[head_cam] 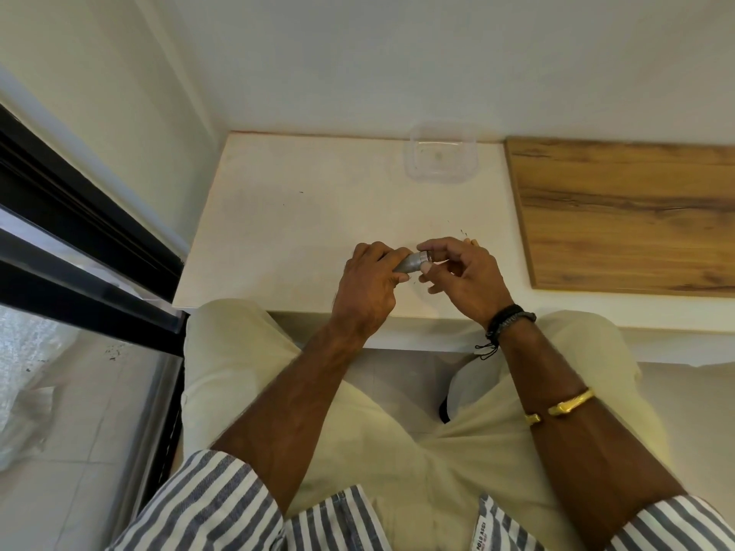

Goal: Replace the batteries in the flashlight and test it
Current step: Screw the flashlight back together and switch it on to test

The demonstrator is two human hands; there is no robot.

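A small silver flashlight is held just above the white table, near its front edge. My left hand wraps the flashlight's body, most of which is hidden in the fist. My right hand pinches the ribbed end of the flashlight between thumb and fingertips. A thin orange-tipped object pokes out behind my right hand's fingers; I cannot tell what it is. No loose batteries show on the table.
A clear plastic container stands at the back of the table by the wall. A wooden board lies at the right. A dark window frame runs along the left. My knees sit under the table's front edge.
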